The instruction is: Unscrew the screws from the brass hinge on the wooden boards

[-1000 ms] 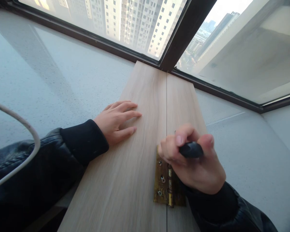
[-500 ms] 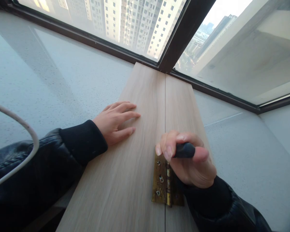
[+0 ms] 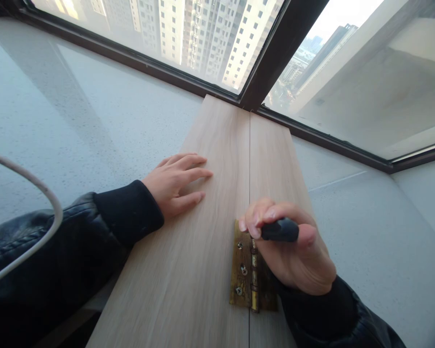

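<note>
My left hand [image 3: 179,182] lies palm down with spread fingers on the left one of two pale wood-grain boards [image 3: 181,270]. A brass hinge [image 3: 235,275], worn and stained, straddles the seam between the boards. Several cross-head screws show in its left leaf, one of them sitting tilted. Above the hinge's far end, my right hand [image 3: 293,246] is closed around the black handle of a screwdriver [image 3: 281,230]. Its shaft and tip are hidden beneath the hand, and so is much of the right leaf.
A speckled white sill [image 3: 105,116] extends to both sides of the boards. Their far ends meet a dark window frame [image 3: 252,92], with tall buildings outside. At the left, a white cable [image 3: 39,181] loops over my left sleeve.
My right hand has turned a little with the screwdriver, its wrist swinging right and toward me. The left hand rests in the same place; the whole view has shifted slightly.
</note>
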Demonstrator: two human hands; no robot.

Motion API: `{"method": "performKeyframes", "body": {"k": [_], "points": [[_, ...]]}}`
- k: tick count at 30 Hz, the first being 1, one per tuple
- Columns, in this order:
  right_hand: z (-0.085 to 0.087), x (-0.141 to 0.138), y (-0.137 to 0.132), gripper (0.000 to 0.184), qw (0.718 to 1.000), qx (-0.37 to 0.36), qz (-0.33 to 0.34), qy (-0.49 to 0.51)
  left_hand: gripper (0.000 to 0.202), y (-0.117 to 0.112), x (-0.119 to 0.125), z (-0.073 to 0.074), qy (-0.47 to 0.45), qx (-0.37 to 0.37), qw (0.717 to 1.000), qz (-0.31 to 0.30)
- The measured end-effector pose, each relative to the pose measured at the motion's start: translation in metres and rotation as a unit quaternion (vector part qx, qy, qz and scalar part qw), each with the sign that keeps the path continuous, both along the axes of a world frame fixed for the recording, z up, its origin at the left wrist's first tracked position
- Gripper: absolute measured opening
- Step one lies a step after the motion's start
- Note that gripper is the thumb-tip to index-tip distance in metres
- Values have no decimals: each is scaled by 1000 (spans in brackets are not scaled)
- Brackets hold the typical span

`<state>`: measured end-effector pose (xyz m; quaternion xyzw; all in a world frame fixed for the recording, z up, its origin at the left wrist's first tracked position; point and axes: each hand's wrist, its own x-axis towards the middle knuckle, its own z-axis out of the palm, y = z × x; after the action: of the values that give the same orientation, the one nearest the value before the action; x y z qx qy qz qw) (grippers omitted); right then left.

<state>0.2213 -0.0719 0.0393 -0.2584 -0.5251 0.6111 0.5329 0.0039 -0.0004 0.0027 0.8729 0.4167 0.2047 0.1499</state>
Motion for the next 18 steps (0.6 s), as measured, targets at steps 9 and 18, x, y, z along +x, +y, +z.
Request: {"method": "performKeyframes", "body": {"k": [9, 18], "points": [[9, -12, 5, 30, 998, -48, 44, 11, 44, 1, 0, -1, -2, 1, 1000, -2], [4, -3, 2, 21, 1000, -5, -15, 2, 44, 0, 0, 0, 0, -3, 1000, 0]]}}
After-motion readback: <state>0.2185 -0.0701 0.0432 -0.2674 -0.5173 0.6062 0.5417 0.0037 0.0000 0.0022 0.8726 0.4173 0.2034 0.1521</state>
